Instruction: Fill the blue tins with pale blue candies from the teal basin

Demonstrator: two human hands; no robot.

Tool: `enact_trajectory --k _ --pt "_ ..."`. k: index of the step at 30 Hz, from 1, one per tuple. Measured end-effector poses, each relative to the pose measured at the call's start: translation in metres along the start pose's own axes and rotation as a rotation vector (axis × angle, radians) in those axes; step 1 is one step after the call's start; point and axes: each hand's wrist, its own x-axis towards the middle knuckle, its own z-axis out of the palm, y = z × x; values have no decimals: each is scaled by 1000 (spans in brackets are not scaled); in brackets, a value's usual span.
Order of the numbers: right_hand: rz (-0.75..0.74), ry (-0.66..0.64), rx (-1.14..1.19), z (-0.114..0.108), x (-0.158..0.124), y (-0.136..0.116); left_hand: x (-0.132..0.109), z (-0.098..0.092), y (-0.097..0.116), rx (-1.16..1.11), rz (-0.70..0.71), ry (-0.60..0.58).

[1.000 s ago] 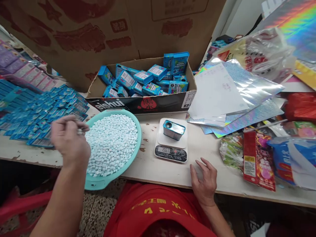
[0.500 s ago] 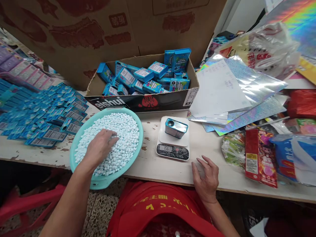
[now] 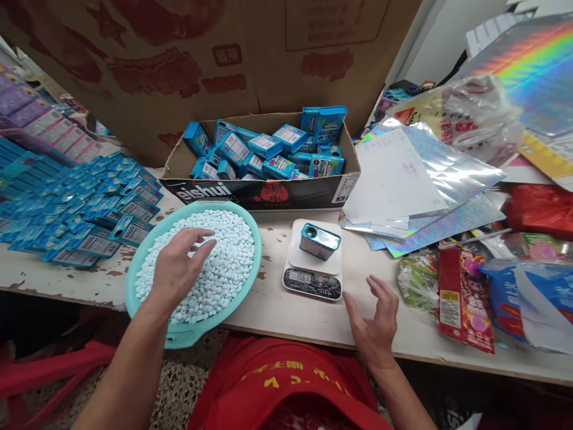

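Observation:
My left hand (image 3: 178,263) is over the turquoise basin (image 3: 185,339), which is heaped with small pale-blue candies (image 3: 224,269). Its thumb and fingers are half curled with a gap between them, and no candy shows in them; the palm side is hidden. On the table, just right of the scale's front edge, my right hand (image 3: 375,319) is open, thumb and fingers spread, touching no object that I can see. A small blue-topped tin (image 3: 320,242) with a round hole stands on the white kitchen scale (image 3: 295,263), whose display seems to read 156.7.
Behind the basin a cut-down carton (image 3: 250,200) holds several blue candy boxes (image 3: 289,138). More blue boxes (image 3: 89,209) are piled at left. Shiny sheets with white paper (image 3: 389,173) lie right of the carton, and candy packets (image 3: 468,298) are at the right edge.
My left hand has lifted a little off the candies, its thumb and fingers parting more. My right hand's thumb and fingers have spread wider. The camera view has shifted slightly; the tin remains on the scale.

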Motion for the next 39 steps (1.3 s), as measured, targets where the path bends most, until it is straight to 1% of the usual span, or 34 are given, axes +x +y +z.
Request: enact_trajectory --k 2,5,6,7,9,11,13,15,16,19,22,25,27,29,30,32,34,35,37,39 --pt "54 -51 97 18 24 -3 -9 17 17 -254 -130 3" --pt "184 -252 229 47 62 -9 -19 48 36 -661 -292 -57" --pt "189 -311 259 54 74 -14 -19 56 39 -780 -347 -74" --pt "161 -351 284 59 85 -21 -19 61 42 -888 -407 -84" --pt "15 -378 332 61 106 -42 -14 66 45 -1088 -543 -61" --pt "-194 -369 361 60 122 -69 -6 62 47 -1272 -676 18" --pt "-367 -370 352 60 134 -94 1 56 48 -1423 -792 110" --pt "-468 -395 321 67 139 -112 8 51 47 -1546 -867 183" --pt "-493 -410 309 72 140 -118 10 49 46 -1600 -883 208" --pt "-484 -445 315 87 137 -127 12 43 41 -1711 -882 270" --pt "-397 -490 378 96 132 -129 9 37 35 -1759 -899 308" --pt "-317 -512 430 95 129 -130 6 29 28 -1784 -874 345" --pt "-271 -495 450 91 128 -132 8 23 25 -1762 -850 396" --pt "-207 -483 477 84 127 -136 13 14 26 -1738 -813 404" --pt "-167 -481 494 81 126 -139 17 9 28 -1727 -771 380" --pt "-93 -501 535 77 122 -146 25 1 35 -1684 -611 309" --pt "-39 -553 587 77 115 -155 32 -3 44 -1548 -416 261" --pt "-16 -585 615 79 111 -159 35 -4 48 -1446 -345 249" --pt "27 -633 666 83 105 -167 37 -2 52 -1242 -270 221" --pt "70 -647 698 88 101 -172 38 1 52 -1105 -255 223"
